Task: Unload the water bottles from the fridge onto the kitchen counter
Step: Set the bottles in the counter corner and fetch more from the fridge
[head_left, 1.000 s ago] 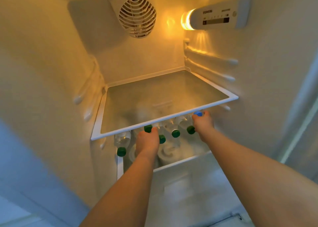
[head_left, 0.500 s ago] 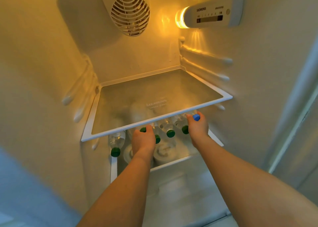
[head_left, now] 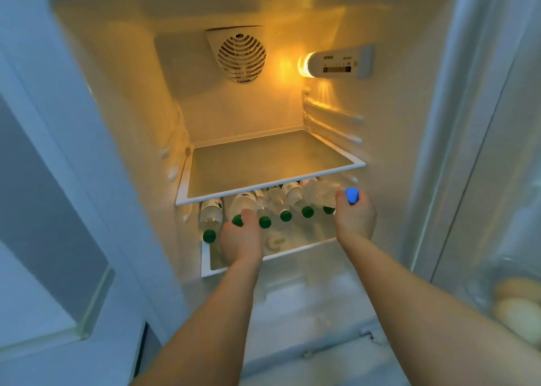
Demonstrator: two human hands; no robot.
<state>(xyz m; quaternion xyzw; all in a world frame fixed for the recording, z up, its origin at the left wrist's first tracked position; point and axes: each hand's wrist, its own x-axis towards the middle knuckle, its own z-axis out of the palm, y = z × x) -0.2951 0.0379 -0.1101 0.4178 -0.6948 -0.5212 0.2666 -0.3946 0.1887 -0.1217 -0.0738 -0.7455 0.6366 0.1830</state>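
Right now I am reaching both arms into the fridge [head_left: 409, 127], under the glass shelf [head_left: 272, 163], because the bottles are lying on the lower shelf [head_left: 292, 251]. They are lying on their sides with caps facing out, so gripping at the neck is the easy way. My left hand [head_left: 241, 239] is curling around the neck of a green-capped bottle [head_left: 243, 207]. My right hand [head_left: 355, 218] is grasping the blue-capped bottle [head_left: 325, 193] at its neck, the cap poking above my fingers. Both bottles are looking clear, labelled, cold-fogged. Four more green caps are showing in the row [head_left: 285, 207]. None is on the counter yet, I judge.
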